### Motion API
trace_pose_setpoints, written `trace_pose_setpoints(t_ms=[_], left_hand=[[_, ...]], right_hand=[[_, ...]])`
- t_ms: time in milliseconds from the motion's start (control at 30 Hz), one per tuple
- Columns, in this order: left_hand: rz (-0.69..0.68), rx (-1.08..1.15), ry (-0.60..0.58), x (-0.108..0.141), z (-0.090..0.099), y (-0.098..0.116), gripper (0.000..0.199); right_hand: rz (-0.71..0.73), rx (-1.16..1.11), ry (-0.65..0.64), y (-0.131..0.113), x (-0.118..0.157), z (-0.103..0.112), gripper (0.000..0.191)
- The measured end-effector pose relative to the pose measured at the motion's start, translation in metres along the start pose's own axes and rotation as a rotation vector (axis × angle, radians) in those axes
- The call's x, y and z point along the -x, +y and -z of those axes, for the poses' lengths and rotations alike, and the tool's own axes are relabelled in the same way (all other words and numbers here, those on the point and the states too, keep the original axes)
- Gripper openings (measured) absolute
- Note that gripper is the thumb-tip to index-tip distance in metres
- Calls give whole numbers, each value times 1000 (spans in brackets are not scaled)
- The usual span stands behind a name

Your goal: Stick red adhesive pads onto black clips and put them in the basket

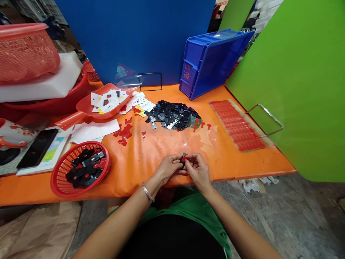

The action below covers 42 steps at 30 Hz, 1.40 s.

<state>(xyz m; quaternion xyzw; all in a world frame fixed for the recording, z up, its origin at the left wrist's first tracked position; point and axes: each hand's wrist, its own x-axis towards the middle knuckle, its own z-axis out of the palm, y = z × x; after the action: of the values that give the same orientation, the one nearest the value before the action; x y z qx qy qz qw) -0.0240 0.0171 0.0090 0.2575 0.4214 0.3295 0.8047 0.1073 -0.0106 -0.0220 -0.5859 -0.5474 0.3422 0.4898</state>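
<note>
Close to the table's front edge, my left hand (170,168) and my right hand (199,172) meet around a small flat black plate (182,164). My left fingers are closed on its left side. A red T-shaped piece (185,158) lies against the plate's face, under the right thumb and fingertips; whether it is stuck down I cannot tell. Behind my hands is a pile of similar black plates (172,114). Loose red T-shaped pieces (124,133) lie to the left, and a sheet of red pieces (235,124) lies to the right.
A red basket (55,174) at front left holds black plates with red pieces on them. Behind it are a phone (37,148), a mug (16,132) and a red scoop (72,118) of paper scraps. A blue bin (215,64) stands at the back, beside a green panel (302,79).
</note>
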Motion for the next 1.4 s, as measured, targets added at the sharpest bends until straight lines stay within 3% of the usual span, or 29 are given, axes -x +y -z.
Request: trace_pose_setpoints(t_ms=[400, 667, 833, 900, 1100, 1400], left_hand=[[-23, -29, 8, 1, -1, 1, 18], [-71, -51, 143, -2, -11, -5, 10], [-77, -43, 147, -1, -12, -6, 11], [-57, -56, 142, 0, -12, -5, 12], [-48, -64, 112, 0, -9, -4, 14], [-59, -49, 94, 0, -7, -5, 14]], right_hand=[[38, 61, 1, -1, 1, -1, 6], [99, 139, -4, -6, 4, 2, 9], [221, 274, 105, -13, 2, 5, 11], [202, 268, 137, -15, -1, 6, 11], [55, 131, 65, -16, -13, 6, 10], [32, 118, 26, -16, -23, 7, 11]])
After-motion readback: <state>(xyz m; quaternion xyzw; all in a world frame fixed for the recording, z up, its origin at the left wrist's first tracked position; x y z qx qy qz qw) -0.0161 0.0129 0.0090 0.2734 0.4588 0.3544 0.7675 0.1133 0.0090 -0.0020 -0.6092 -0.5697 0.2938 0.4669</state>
